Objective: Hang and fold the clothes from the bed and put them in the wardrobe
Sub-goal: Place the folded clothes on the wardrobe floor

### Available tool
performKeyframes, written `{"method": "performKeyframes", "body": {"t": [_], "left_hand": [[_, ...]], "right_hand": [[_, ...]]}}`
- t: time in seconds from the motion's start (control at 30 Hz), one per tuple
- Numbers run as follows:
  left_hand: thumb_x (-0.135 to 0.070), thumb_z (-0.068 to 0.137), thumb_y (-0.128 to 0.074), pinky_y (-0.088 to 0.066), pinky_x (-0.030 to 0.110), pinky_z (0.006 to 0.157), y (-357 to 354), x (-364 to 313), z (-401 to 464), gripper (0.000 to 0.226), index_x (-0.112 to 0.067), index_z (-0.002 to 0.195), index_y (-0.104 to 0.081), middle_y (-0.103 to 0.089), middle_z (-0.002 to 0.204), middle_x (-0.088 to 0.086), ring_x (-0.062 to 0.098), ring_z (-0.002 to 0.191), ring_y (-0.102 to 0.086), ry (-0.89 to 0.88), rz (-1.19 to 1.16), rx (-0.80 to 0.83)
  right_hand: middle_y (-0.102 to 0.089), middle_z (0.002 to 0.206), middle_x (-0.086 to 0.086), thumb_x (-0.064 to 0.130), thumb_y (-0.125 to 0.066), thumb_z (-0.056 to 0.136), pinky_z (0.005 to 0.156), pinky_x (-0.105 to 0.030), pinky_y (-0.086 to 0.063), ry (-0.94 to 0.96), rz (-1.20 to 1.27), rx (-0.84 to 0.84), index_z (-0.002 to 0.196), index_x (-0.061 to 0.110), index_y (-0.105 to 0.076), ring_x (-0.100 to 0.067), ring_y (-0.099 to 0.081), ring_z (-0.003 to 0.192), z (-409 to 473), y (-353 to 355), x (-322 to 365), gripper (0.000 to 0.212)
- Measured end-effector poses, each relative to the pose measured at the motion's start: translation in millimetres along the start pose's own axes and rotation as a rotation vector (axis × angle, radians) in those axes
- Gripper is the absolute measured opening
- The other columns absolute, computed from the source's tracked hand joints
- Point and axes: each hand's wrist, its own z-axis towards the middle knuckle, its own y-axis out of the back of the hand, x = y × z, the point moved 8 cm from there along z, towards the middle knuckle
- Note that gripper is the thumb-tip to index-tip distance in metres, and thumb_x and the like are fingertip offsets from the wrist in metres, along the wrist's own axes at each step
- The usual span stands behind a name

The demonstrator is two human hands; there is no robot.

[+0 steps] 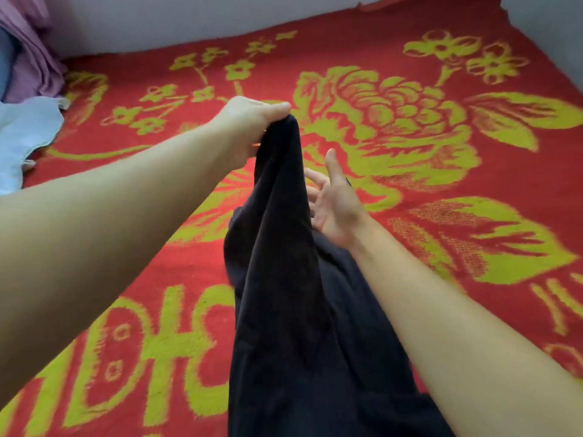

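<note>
The dark garment [284, 279] you hold is soft, matt cloth with a slightly napped, velvety face and no sheen. The bedcover [441, 247] beneath your hands is a woven red-and-yellow blanket with a coarse, fuzzy pile; it is matt. At the left edge you see pale blue cloth [25, 137], smooth and thin, and pink cloth [38, 52], finely ribbed.

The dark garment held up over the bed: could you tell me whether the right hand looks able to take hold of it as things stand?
Probably yes. The right hand is open, fingers spread, right beside the dark garment, which hangs from the left hand. Nothing lies between them.
</note>
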Motion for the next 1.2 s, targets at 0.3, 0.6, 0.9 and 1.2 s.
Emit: {"method": "performKeyframes", "body": {"t": [0.3,0.6,0.9,1.2], "left_hand": [[0.000,0.089,-0.042,-0.038,0.035,0.104,-21,122,-4,0.054,-0.011,0.142,-0.041,-0.047,0.141,0.015,0.032,0.127,-0.046,0.196,0.790,-0.122],[-0.016,0.079,-0.066,-0.016,0.042,0.117,-61,125,-2,0.098,-0.028,0.152,-0.002,-0.038,0.149,-0.002,0.019,0.141,-0.028,-0.062,0.702,0.204],[-0.015,0.073,-0.068,-0.051,0.021,0.082,-58,70,-21,0.032,-0.008,0.105,-0.067,-0.071,0.103,0.000,0.011,0.097,-0.065,0.029,0.096,0.603],[-0.044,0.087,-0.064,-0.040,0.029,0.070,47,112,1,0.035,-0.009,0.088,-0.070,-0.065,0.085,0.001,0.019,0.082,-0.058,0.269,1.033,0.368]], "right_hand": [[-0.062,0.112,-0.014,0.027,-0.060,0.090,0.091,-0.052,-0.051,-0.086,-0.543,-0.548,0.109,0.007,-0.054,-0.032,-0.060,0.107,-18,127,-33,0.028],[-0.071,0.096,0.005,0.003,-0.045,0.096,0.084,-0.029,-0.052,0.229,-0.494,-0.077,0.100,0.025,-0.067,-0.012,-0.066,0.090,-28,54,22,0.031],[-0.071,0.099,-0.006,0.019,-0.046,0.099,0.074,-0.026,-0.056,0.156,-0.244,0.259,0.110,0.012,-0.065,-0.019,-0.069,0.089,-58,12,72,0.023],[-0.068,0.094,0.001,0.021,-0.047,0.101,0.070,-0.020,-0.053,0.158,-0.303,-0.193,0.108,0.016,-0.063,-0.010,-0.064,0.080,-34,83,32,0.019]]}}
